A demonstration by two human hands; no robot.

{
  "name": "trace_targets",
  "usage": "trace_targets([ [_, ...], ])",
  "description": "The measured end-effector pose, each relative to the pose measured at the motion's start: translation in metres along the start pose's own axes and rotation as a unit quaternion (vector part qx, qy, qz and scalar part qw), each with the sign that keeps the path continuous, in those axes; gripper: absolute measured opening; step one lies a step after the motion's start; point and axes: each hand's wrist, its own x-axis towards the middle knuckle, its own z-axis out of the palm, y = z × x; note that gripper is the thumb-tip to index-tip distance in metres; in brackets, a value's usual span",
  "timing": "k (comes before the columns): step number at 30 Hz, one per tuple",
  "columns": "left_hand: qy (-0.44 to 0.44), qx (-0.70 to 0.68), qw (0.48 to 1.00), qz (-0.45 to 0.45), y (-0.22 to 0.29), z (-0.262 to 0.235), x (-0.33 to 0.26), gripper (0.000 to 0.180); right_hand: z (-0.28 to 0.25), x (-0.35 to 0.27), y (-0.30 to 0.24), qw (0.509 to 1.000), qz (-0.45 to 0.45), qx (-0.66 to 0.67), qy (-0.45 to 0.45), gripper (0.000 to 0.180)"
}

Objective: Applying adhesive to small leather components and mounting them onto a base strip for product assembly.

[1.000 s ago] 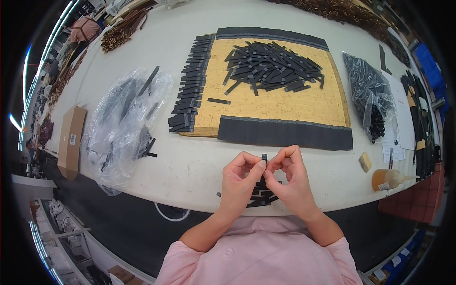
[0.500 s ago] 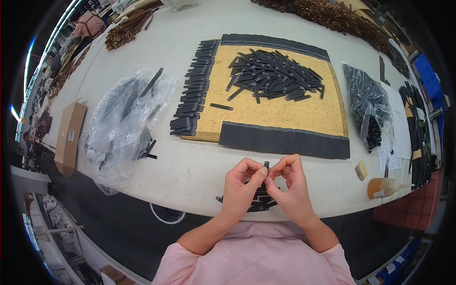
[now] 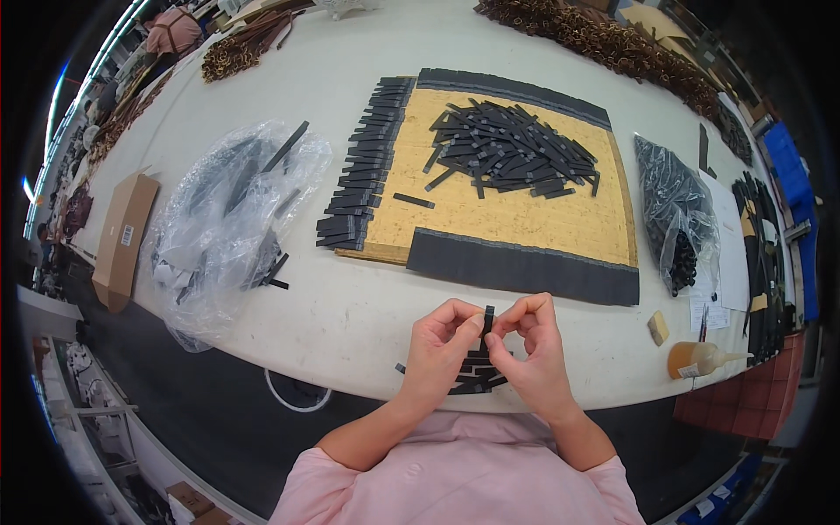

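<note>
Near the table's front edge, my left hand (image 3: 440, 348) and my right hand (image 3: 534, 350) pinch one small black strip (image 3: 489, 317) between thumbs and fingers, its end sticking up above the fingertips. Beneath and between my hands lies a small heap of black strips (image 3: 477, 376), partly hidden by them. Farther off, a yellowish board (image 3: 516, 223) carries a large pile of black strips (image 3: 512, 149) with greyish ends. More strips (image 3: 354, 179) line the board's left edge in a row, and wide black bands (image 3: 525, 267) lie along its front and back edges.
Left of the board lies a clear plastic bag (image 3: 219, 232) with black pieces, beside a cardboard box (image 3: 124, 241). At right are a bag of black parts (image 3: 672, 206), a yellowish block (image 3: 658, 328) and a bottle of amber liquid (image 3: 696, 360). Brown strips (image 3: 604, 44) are heaped at the back.
The black strip now shows longer above my fingertips. My hands stay close together in nearly the same place; the whole view has shifted slightly.
</note>
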Motion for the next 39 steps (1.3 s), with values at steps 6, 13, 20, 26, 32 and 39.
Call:
trace_targets([
  [6, 0.041, 0.023, 0.997, 0.055, 0.011, -0.016, -0.002, 0.019, -0.001, 0.0, -0.006, 0.998, 0.023, 0.044, -0.024, 0.035],
  [13, 0.155, -0.014, 0.939, 0.308, 0.04, -0.082, 0.006, 0.03, -0.002, 0.002, -0.008, 0.996, 0.038, 0.073, -0.037, 0.034],
  [20, 0.01, 0.109, 0.993, 0.053, 0.024, -0.022, -0.003, 0.018, 0.002, 0.004, -0.008, 0.996, 0.032, 0.071, -0.037, 0.034],
  [26, -0.043, 0.099, 0.994, 0.011, 0.015, -0.015, 0.002, 0.011, 0.001, 0.004, -0.004, 0.998, 0.02, 0.056, -0.028, 0.032],
  [32, -0.024, 0.088, 0.996, 0.008, 0.012, -0.014, 0.003, 0.006, 0.002, 0.005, -0.004, 0.999, 0.019, 0.043, -0.02, 0.032],
  [39, -0.001, 0.078, 0.997, 0.013, 0.01, -0.012, 0.002, 0.005, 0.001, 0.006, 0.0, 0.999, 0.018, 0.033, -0.026, 0.031],
])
